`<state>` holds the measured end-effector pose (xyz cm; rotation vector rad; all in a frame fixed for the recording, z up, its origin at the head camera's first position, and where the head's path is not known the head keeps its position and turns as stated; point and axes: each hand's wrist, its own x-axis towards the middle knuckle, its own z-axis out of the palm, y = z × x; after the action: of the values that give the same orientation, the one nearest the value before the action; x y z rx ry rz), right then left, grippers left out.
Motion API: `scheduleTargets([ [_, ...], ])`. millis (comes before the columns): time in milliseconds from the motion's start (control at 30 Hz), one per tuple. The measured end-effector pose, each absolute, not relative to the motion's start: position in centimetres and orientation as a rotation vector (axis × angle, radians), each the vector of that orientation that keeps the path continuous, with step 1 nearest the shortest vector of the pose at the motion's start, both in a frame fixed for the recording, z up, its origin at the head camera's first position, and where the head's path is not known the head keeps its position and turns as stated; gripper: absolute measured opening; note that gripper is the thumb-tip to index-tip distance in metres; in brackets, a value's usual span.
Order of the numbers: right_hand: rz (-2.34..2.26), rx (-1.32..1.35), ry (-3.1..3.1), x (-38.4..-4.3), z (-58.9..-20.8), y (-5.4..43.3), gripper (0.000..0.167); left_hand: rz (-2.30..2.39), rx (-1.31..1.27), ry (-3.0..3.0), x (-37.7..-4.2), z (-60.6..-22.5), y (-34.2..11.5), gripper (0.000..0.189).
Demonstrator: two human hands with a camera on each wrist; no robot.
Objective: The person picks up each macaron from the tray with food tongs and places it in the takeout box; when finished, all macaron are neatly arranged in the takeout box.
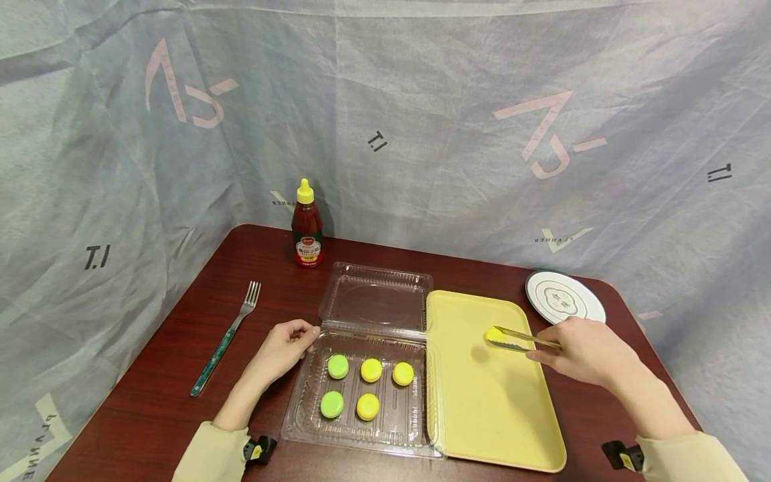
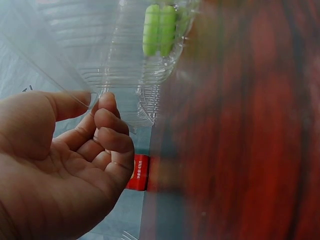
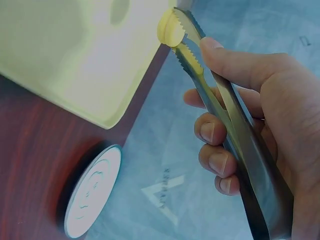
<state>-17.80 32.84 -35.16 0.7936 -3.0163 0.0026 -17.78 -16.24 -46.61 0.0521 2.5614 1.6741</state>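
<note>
My right hand (image 1: 587, 351) grips metal tongs (image 3: 235, 130), whose toothed tips pinch a yellow macaron (image 1: 495, 335) above the yellow tray (image 1: 500, 408). In the right wrist view that macaron sits between the tong ends, off the tray surface. With thumb and forefinger, my left hand (image 1: 283, 351) pinches the left edge of a clear plastic box (image 1: 397, 432), near its hinge. Inside the box lie two green macarons (image 1: 338, 366) at the left and several yellow macarons (image 1: 371, 370) beside them. The lid (image 1: 379, 294) is folded back, away from me.
A fork (image 1: 223, 348) with a green handle lies left of the box. Behind it stands a red sauce bottle (image 1: 307, 231) with a yellow cap. The white plate (image 1: 542, 294) sits at the back right, close to my right hand. Grey cloth (image 1: 385, 120) hangs behind the table.
</note>
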Motion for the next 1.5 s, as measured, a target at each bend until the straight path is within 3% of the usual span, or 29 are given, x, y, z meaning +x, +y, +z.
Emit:
scheduleTargets([
  [500,-0.045,0.895,-2.905,-16.9,-33.7,29.1,0.024,1.665,0.05,2.571,-17.8,-46.5,-16.2,0.02],
  [933,-0.055,0.991,-2.848,-15.7,-33.0,25.4,0.024,1.679,0.061,2.566,-17.7,-46.6,-16.3,0.019],
  [1500,-0.027,1.17,-2.779,-14.8,-34.3,21.9,0.037,1.672,0.058,2.569,-17.7,-46.5,-16.2,0.019],
])
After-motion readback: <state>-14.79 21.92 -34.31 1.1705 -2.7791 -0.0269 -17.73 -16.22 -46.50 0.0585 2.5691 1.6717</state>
